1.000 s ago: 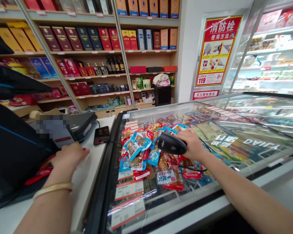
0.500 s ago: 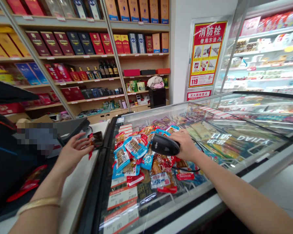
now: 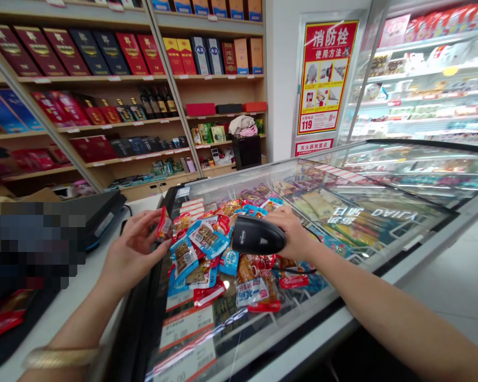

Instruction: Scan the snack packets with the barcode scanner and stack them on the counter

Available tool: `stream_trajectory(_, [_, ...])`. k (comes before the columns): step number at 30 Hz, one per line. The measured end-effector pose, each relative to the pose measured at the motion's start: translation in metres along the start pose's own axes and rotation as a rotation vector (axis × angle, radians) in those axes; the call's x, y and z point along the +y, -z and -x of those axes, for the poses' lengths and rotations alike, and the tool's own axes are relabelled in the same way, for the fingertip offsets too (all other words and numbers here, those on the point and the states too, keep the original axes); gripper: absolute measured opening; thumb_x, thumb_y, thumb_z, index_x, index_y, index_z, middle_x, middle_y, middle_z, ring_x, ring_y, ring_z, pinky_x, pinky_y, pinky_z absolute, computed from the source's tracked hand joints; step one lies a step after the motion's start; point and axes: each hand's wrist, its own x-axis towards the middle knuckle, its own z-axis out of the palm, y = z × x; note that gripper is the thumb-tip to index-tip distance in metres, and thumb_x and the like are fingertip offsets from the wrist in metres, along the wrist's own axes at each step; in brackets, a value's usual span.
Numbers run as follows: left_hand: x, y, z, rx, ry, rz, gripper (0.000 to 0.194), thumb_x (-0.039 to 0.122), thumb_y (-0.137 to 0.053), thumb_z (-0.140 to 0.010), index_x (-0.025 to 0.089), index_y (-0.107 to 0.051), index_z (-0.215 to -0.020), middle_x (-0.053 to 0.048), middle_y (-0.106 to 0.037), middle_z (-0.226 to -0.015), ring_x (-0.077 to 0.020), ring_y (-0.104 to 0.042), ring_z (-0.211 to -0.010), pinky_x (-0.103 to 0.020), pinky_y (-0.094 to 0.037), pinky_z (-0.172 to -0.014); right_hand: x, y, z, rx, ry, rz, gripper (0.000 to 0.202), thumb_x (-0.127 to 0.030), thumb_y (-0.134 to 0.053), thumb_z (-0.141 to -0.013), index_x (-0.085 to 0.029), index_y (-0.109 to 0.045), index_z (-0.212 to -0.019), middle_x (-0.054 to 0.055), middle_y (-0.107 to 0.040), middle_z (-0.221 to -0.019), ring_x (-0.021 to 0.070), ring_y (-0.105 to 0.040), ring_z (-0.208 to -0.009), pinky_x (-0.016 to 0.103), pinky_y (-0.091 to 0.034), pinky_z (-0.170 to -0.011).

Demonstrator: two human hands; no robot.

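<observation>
Between the fingertips of my left hand (image 3: 133, 249) is a small red snack packet (image 3: 164, 225), held up at the left edge of the pile. A gold bangle (image 3: 61, 358) circles that wrist. My right hand (image 3: 292, 233) is wrapped around the handle of a black barcode scanner (image 3: 258, 235), its head turned left toward the packet. Below the scanner, red and blue snack packets (image 3: 208, 238) lie heaped on the glass top of a display freezer (image 3: 302, 334). A clear-and-red packet (image 3: 258, 294) rests at the heap's near side.
A white counter (image 3: 99, 297) with a dark device (image 3: 99, 215) borders the freezer on the left. Shelves of boxed bottles (image 3: 139, 53) stand behind. A red fire-hydrant poster (image 3: 327, 77) hangs on the pillar, and a lit refrigerated shelf (image 3: 422, 90) is at right.
My left hand has moved right with the red packet, from over the counter to the edge of the heap. The scanner stays over the heap. The view has shifted slightly right and down.
</observation>
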Motion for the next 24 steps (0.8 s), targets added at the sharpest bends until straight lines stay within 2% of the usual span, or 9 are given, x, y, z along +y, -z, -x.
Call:
stream_trajectory(5, [0.002,-0.007,0.003,-0.094,0.000,0.016,0.060,0.027,-0.083,-0.066,0.029,-0.067,-0.124,-0.006,-0.053,-0.125,-0.0215,-0.061,-0.116,-0.037,-0.051,-0.107,0.000,-0.003,-0.001,-0.034,0.007,0.004,0.021,-0.033,-0.067,-0.077,-0.022,-0.066,-0.095,0.002,-0.072,-0.082,0.0189,-0.062,-0.075,0.035,-0.032,-0.078])
stream_trajectory(10, [0.007,-0.013,0.005,-0.160,0.005,0.054,0.055,0.025,-0.081,-0.071,0.029,-0.065,-0.123,-0.005,-0.052,-0.124,-0.0191,-0.061,-0.116,-0.036,-0.051,-0.108,-0.001,-0.002,-0.002,-0.009,-0.013,-0.022,0.013,-0.034,-0.066,-0.078,-0.022,-0.064,-0.084,0.002,-0.069,-0.077,0.0199,-0.061,-0.074,0.036,-0.033,-0.076])
stream_trajectory(15, [0.000,-0.014,0.007,-0.176,-0.021,0.024,0.056,0.030,-0.079,-0.072,0.028,-0.062,-0.126,-0.007,-0.053,-0.130,-0.0224,-0.061,-0.122,-0.038,-0.051,-0.108,-0.001,-0.002,-0.002,-0.011,-0.027,-0.006,0.013,-0.034,-0.067,-0.079,-0.022,-0.064,-0.084,0.002,-0.070,-0.077,0.0202,-0.061,-0.075,0.037,-0.035,-0.077])
stream_trajectory(18, [-0.005,-0.014,0.007,-0.179,-0.055,-0.139,0.055,0.038,-0.076,-0.074,0.027,-0.062,-0.127,-0.009,-0.054,-0.132,-0.0260,-0.060,-0.124,-0.044,-0.048,-0.112,0.001,-0.002,0.000,0.006,-0.025,0.016,0.017,-0.037,-0.068,-0.080,-0.022,-0.065,-0.086,0.002,-0.070,-0.077,0.0205,-0.061,-0.075,0.037,-0.034,-0.078])
stream_trajectory(22, [-0.006,-0.012,0.003,-0.309,-0.153,-0.445,0.058,0.045,-0.072,-0.078,0.025,-0.061,-0.132,-0.012,-0.056,-0.139,-0.0309,-0.052,-0.134,-0.050,-0.039,-0.118,0.006,-0.003,0.003,0.038,-0.015,0.061,0.020,-0.036,-0.066,-0.081,-0.021,-0.067,-0.094,0.003,-0.070,-0.078,0.0208,-0.061,-0.075,0.037,-0.032,-0.077])
stream_trajectory(24, [-0.004,-0.006,0.000,-0.263,-0.163,-0.557,0.062,0.048,-0.067,-0.081,0.024,-0.057,-0.137,-0.012,-0.056,-0.142,-0.0313,-0.051,-0.134,-0.049,-0.039,-0.117,0.009,-0.003,0.004,0.066,0.009,0.066,0.020,-0.031,-0.065,-0.079,-0.021,-0.067,-0.095,0.003,-0.068,-0.077,0.0199,-0.060,-0.073,0.036,-0.031,-0.076])
